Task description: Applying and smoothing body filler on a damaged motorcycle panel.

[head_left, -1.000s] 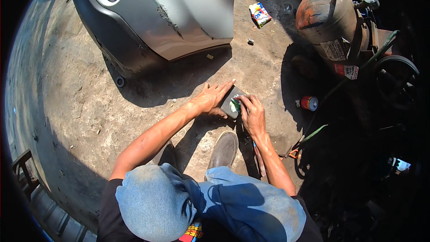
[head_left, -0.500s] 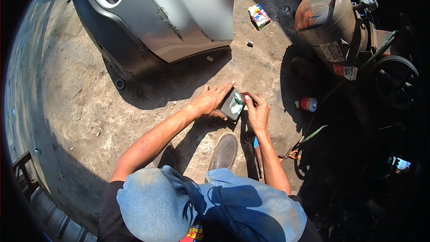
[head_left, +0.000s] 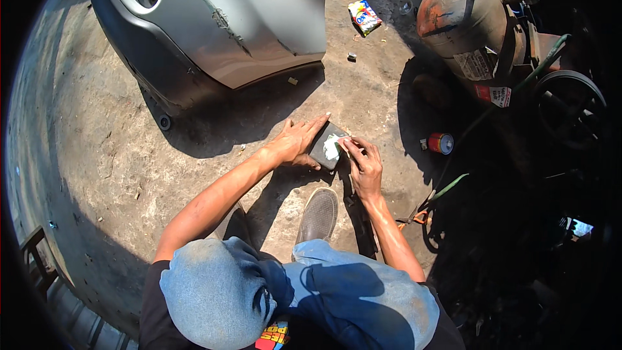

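While the left hand [head_left: 297,143] lies along the outer edge of a dark rectangular plate [head_left: 317,153], its fingers are spread, one tip reaching the far corner and the thumb near the close one; whether they grip, cannot tell. Right hand [head_left: 368,172]: thumb and fingers pinch a small reddish piece [head_left: 342,143], mostly hidden, at the white paste [head_left: 332,148] on the plate.

Plate position: just beyond the shoe [head_left: 319,215], between the hands. Long axis runs from far right to near left, tilted slightly off the forward line.

Labels: bright lettering on a packet [head_left: 365,17] lying on the ground [head_left: 194,188]; a pale printed label [head_left: 474,65] and a red-and-white one [head_left: 494,95], fine print too small to read, near the rusty tank [head_left: 463,19].
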`<action>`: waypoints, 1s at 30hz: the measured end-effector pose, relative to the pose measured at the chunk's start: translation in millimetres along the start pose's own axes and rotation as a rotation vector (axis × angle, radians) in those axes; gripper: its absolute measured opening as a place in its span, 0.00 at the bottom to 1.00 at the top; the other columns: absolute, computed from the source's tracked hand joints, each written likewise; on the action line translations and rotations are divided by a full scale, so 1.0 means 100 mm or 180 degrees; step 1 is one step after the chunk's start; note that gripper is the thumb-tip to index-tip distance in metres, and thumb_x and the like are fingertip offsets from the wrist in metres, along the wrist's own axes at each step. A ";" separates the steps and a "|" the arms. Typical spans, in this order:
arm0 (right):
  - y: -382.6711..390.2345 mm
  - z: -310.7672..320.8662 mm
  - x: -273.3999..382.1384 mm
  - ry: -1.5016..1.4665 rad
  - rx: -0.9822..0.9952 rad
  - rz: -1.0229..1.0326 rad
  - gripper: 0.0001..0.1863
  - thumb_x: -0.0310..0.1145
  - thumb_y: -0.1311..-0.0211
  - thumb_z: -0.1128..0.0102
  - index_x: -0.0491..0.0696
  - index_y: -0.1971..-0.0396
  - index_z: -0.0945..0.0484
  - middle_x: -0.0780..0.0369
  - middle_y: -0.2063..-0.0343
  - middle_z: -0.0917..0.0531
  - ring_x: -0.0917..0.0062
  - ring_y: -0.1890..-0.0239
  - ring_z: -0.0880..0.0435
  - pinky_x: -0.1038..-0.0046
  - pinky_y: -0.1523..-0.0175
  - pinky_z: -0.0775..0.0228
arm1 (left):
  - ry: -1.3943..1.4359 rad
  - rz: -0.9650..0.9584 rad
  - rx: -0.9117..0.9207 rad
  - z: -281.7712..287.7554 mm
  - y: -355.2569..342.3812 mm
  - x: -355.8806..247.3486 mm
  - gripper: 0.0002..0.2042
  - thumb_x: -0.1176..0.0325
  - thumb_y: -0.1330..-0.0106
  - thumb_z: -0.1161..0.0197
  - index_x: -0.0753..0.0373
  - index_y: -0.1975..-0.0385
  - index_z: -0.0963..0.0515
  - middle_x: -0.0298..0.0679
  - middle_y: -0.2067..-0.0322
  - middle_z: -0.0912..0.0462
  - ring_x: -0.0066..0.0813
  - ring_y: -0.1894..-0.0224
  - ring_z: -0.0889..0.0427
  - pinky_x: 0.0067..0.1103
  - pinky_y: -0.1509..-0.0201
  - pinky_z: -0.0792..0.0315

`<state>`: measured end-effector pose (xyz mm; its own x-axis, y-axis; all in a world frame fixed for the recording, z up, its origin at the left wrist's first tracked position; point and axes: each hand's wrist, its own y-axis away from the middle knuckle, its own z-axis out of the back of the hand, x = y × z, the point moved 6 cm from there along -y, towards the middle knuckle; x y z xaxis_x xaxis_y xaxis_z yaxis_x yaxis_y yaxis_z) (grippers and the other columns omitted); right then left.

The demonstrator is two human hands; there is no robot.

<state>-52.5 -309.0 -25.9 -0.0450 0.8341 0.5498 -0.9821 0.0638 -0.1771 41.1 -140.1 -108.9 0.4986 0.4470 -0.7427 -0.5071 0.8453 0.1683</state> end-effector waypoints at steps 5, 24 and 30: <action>-0.05 -0.09 0.11 -0.0047 0.0739 0.0277 0.21 0.21 0.40 0.31 0.51 0.46 0.14 0.58 0.55 0.14 0.61 0.52 0.16 0.61 0.46 0.21 | 0.0107 -0.0063 -0.0056 0.01 -0.05 -0.04 0.70 0.44 0.54 0.16 0.58 0.18 0.61 0.51 0.23 0.40 0.58 0.27 0.32 0.66 0.29 0.44; -0.40 -0.04 -0.30 -0.0446 0.0297 -0.1313 0.14 0.31 0.34 0.35 0.38 0.54 0.12 0.48 0.63 0.15 0.56 0.59 0.12 0.62 0.54 0.23 | 0.0030 0.0004 -0.0024 -0.03 -0.08 -0.01 0.70 0.40 0.55 0.17 0.58 0.18 0.61 0.50 0.22 0.42 0.55 0.28 0.31 0.63 0.29 0.44; -0.37 -0.13 -0.21 -0.0640 0.0618 -0.1142 0.14 0.31 0.33 0.35 0.38 0.54 0.12 0.49 0.63 0.15 0.59 0.60 0.12 0.64 0.53 0.21 | 0.0028 -0.0046 -0.0087 -0.03 -0.06 0.00 0.70 0.41 0.55 0.17 0.59 0.18 0.60 0.49 0.22 0.42 0.54 0.27 0.31 0.64 0.30 0.43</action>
<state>-12.6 -321.3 -41.6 0.2887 0.6539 0.6993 -0.9573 0.2093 0.1995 41.9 -146.6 -111.8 0.5000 0.4320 -0.7506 -0.5188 0.8434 0.1398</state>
